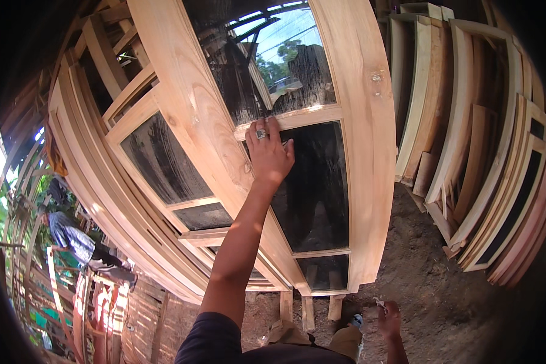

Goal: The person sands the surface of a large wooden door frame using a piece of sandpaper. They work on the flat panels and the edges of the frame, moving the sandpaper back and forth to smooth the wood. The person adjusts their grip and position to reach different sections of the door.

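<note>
A wooden door (370,91) with dark glass panes leans upright in front of me. My left hand (268,155), a ring on one finger, rests on the crossbar (315,115) between its upper and middle panes. Its fingers lie stretched over the wood, and the thumb is apart. The upper glass pane (273,67) mirrors sky and trees and carries streaky marks; hazy smears show on the middle pane (315,188). Low at the right, clear of the door, my right hand (390,320) is closed on a small crumpled whitish wad (380,301), perhaps paper or cloth.
More wooden frames (164,158) stand stacked behind the door on the left. Further frames and planks (467,121) lean at the right. Short wooden blocks (308,312) hold the door off the dirt floor (431,291). A person (73,236) is at the far left.
</note>
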Motion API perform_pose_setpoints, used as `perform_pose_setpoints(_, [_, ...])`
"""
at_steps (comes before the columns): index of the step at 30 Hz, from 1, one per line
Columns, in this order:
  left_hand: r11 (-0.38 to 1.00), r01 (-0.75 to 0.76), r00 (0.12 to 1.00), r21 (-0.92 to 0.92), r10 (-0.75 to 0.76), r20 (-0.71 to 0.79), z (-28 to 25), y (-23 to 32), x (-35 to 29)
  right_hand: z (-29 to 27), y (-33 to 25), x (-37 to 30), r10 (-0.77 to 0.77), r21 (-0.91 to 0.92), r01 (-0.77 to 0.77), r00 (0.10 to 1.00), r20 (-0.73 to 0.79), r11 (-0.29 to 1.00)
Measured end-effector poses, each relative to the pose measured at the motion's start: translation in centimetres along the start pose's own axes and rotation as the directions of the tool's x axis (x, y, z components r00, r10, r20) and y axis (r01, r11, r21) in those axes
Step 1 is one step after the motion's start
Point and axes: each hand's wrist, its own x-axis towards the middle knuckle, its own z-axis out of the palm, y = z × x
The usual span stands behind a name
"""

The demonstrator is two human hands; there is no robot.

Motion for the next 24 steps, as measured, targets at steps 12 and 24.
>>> perform_pose_setpoints(12, [0.986,-0.093,0.987,-0.141,0.11,0.118,-1.8,10.0,2.5,-6.8,-1.1,7.4,-0.119,-0.001,0.12,0.985,0.122,0.993])
perform_pose_setpoints(24, [0.891,0.373,0.849,0.259,-0.44,0.293,-1.8,0.1,2.1,-9.6,5.1,1.9,-0.089,-0.077,0.084,0.994,-0.067,0.993])
